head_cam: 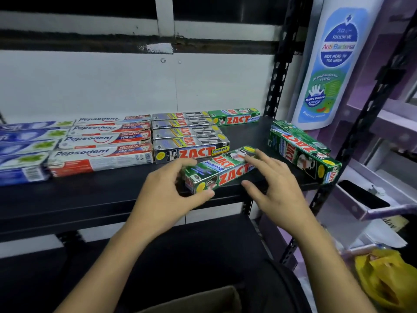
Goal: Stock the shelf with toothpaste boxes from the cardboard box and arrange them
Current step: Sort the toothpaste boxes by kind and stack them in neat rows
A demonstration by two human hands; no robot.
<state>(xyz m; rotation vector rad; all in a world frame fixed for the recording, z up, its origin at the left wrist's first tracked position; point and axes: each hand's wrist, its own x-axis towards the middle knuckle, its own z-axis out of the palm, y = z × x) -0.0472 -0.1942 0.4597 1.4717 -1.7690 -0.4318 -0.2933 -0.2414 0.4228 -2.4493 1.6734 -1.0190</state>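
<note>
— Where do the arms sit?
— The left forearm [106, 265] and the right forearm [331, 260], both bare, rise from the bottom edge and draw together toward the middle.
— And the left hand [162, 195]?
— Palm down, fingers curled over the left end of a green Zact Whitening box [225, 175], thumb against its front face. It grips.
— The right hand [277, 188]?
— Palm down, fingers spread and nearly straight. The forefinger tip rests on the box's top near its right end, and the thumb reaches toward the front edge; whether it touches, I cannot tell
</note>
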